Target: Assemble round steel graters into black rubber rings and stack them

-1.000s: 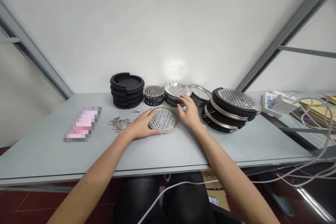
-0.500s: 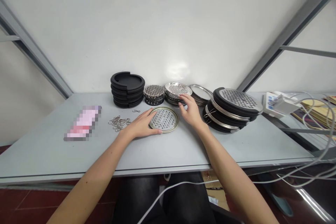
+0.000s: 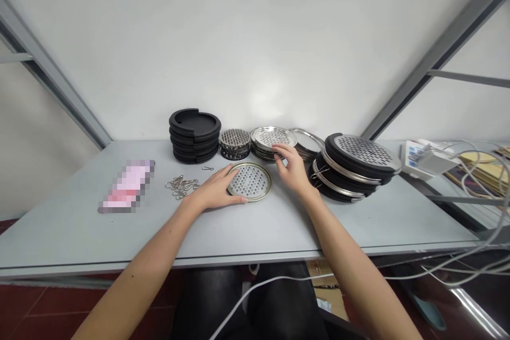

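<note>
Perforated disc (image 3: 249,181) between left hand (image 3: 215,189), right hand (image 3: 292,169)

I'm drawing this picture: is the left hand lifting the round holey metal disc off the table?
No, the left hand rests against the rim of the perforated metal disc, which lies flat on the table.

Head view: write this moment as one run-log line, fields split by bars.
left hand on gold-rimmed perforated disc | right hand at perforated disc stack
</note>
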Tool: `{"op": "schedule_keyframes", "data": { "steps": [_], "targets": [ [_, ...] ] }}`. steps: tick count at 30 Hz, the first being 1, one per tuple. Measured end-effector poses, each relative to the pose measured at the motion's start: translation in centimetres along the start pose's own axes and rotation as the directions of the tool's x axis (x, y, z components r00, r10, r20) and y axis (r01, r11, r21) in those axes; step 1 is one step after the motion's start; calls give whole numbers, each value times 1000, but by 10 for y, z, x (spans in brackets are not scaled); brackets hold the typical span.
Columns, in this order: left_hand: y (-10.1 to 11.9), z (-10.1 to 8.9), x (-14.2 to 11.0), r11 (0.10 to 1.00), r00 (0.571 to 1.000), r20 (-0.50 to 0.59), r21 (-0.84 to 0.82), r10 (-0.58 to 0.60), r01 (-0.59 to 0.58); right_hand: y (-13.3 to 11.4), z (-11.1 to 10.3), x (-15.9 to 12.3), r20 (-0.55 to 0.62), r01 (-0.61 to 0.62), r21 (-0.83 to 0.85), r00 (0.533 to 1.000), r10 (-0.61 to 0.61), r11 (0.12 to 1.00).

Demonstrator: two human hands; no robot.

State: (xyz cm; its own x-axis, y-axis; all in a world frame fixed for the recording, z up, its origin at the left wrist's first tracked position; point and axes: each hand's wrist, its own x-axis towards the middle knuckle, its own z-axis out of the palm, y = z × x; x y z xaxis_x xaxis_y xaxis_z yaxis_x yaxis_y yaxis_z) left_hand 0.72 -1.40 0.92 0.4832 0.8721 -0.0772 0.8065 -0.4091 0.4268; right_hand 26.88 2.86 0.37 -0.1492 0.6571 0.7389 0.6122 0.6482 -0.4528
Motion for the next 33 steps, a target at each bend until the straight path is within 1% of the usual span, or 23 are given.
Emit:
{"op": "schedule_keyframes", "data": {
  "steps": [5,12,15,20,22,28,33],
  "targets": [
    [0,0,0,1000,1000,-7,-16,9,-9,-2,4,-3,3,-21,-40,1000,21,999],
    [2,-2,-1,1000,1000,12,-15,-8,9,8,2,-4,-116,-55,-257,993,25,965],
    [1,-1,-1,1000,1000,11,-15,-5,5,15,3,-4,-127,-52,-304,992,13,951],
    [-2,0,0,1000,1000,3,-22,5,-5,24,3,-3,-100,-87,-262,993,63,961],
    [-2,1,0,1000,1000,4,-22,8,-7,25,3,-3,-99,-86,-244,993,64,966],
    [-1,-1,-1,1000,1000,7,-22,0,0,25,2,-2,-109,-25,-277,994,-5,961],
    [0,-1,-1,1000,1000,14,-3,-2,2,20,0,-1,-170,-22,-265,985,-24,964]
  ]
}}
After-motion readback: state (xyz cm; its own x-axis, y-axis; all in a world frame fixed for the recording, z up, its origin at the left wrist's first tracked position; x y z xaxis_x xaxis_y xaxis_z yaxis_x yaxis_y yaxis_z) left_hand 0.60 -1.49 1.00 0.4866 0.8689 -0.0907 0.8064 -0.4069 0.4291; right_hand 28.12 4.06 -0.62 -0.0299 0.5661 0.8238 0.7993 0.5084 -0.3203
